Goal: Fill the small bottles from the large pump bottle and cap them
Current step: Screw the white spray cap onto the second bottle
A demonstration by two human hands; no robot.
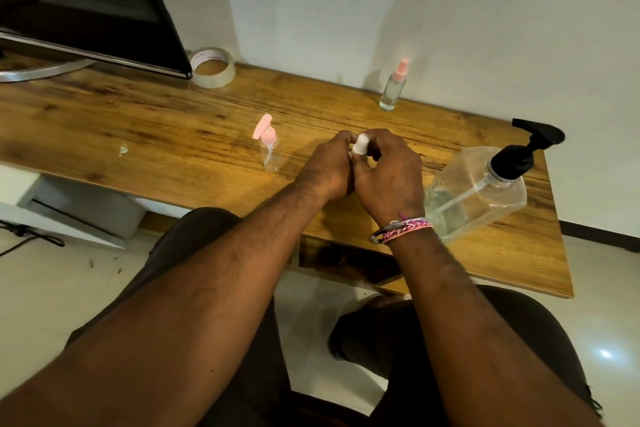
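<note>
Both hands meet over the near middle of the wooden desk point(156, 104), working one small bottle. The left hand point(327, 166) curls around its body, which is hidden inside the grip; the right hand point(384, 177) pinches the pale cap point(362, 144) poking up between the fingers. This looks like the capping step, though whether the cap is going on or coming off cannot be told. Next call: a firm twist while the left hand holds the body steady. Just right of the hands stands the large pump bottle point(485, 187), nearly empty. Left, the pink pump bottle point(269, 149) looks empty. Farther back, near the wall, the pink spray bottle point(393, 87) stands capped.
</note>
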